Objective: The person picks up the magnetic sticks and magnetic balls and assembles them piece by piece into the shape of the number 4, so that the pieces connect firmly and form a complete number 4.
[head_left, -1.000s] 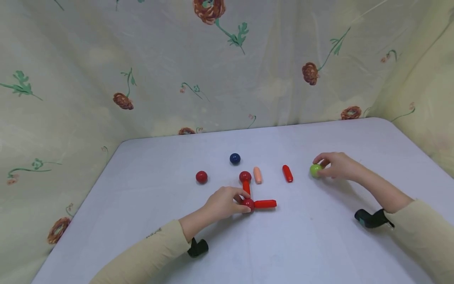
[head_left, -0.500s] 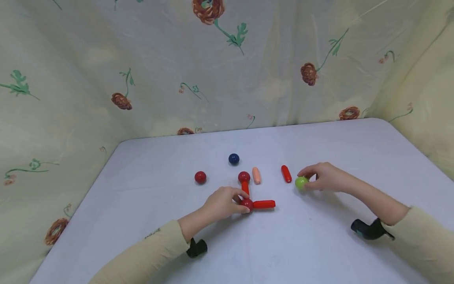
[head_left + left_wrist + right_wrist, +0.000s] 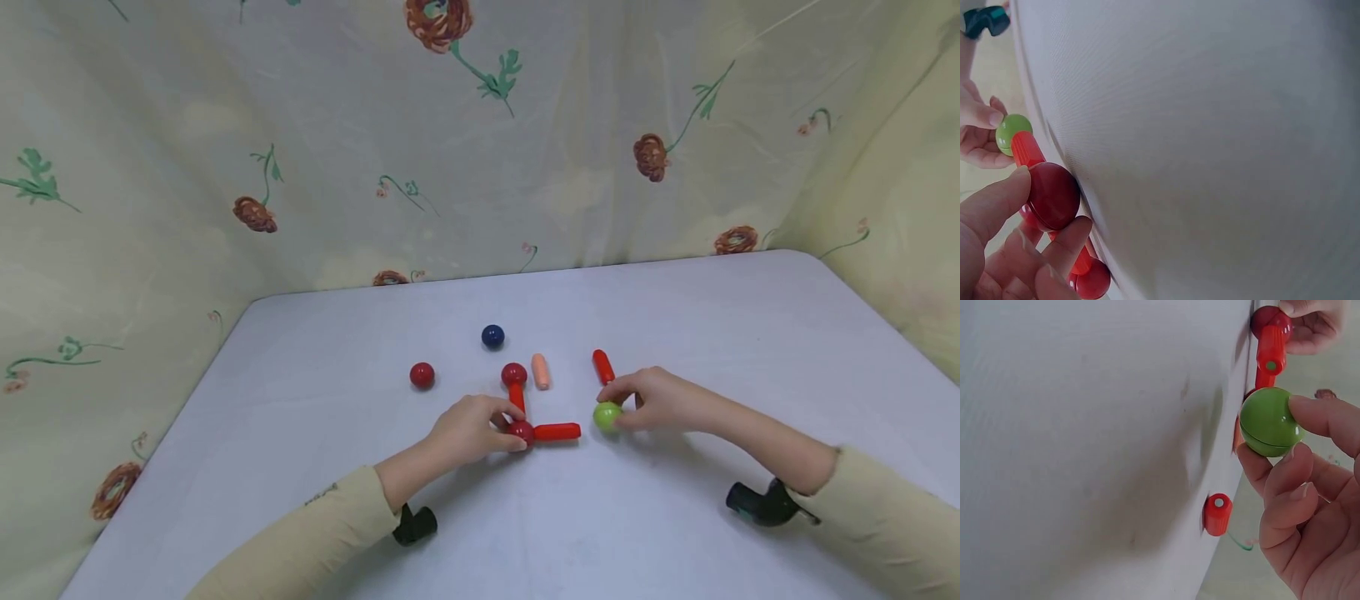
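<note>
With thumb and fingers, my left hand (image 3: 468, 429) pinches a dark red ball (image 3: 1055, 195) on the table. Two red rods join that ball: one (image 3: 557, 432) points right with a free end, the other (image 3: 517, 400) runs back to a second dark red ball (image 3: 514, 375). My right hand (image 3: 660, 402) holds a green ball (image 3: 1270, 422) between thumb and fingers. In the head view the green ball is a short gap right of the rod's free end. The left wrist view shows the two overlapping, so contact cannot be judged there.
Behind the joined pieces lie a peach rod (image 3: 541, 372), a dark blue ball (image 3: 492, 337) and a loose red ball (image 3: 422, 375). Another red rod (image 3: 602, 366) lies just beyond my right fingertips. A flowered cloth (image 3: 337, 150) hangs behind the white table (image 3: 315, 375).
My right hand has carried the green ball left and nearer to me, to beside the free end of the right-pointing rod. My left hand has kept its grip on the red ball.
</note>
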### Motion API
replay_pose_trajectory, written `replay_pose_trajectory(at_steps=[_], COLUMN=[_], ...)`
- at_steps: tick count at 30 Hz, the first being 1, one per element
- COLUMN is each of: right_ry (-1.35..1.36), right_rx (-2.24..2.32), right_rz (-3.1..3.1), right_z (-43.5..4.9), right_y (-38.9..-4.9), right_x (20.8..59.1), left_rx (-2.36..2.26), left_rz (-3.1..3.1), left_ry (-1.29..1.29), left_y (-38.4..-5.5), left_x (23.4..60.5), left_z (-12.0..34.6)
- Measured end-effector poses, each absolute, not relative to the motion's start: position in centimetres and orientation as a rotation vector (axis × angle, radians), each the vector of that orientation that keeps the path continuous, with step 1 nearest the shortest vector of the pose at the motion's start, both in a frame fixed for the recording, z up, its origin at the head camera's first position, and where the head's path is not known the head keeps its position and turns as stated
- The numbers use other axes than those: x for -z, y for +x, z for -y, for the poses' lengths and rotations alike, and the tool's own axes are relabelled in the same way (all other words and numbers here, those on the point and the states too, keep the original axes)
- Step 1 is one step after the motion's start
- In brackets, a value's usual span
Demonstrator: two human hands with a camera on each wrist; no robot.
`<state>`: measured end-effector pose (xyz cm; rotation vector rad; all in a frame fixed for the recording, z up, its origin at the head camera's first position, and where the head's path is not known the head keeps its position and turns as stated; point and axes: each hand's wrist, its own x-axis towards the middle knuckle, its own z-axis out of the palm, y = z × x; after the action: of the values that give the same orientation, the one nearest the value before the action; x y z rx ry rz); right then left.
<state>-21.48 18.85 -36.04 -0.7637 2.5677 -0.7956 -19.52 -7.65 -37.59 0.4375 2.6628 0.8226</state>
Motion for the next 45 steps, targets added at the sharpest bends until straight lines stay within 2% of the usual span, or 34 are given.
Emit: replay_pose_trajectory(at_steps=[45], right_ry=[-0.745], right_rx=[0.761], right_rz=[-2.515], right_z=[-17.0], right_y=[-21.3], right_x=[36.7], left_rx=[-0.787], left_rz=[-2.661], left_ry=[0.477], left_y=[-19.5], left_x=[37.5], left_z=[7.6])
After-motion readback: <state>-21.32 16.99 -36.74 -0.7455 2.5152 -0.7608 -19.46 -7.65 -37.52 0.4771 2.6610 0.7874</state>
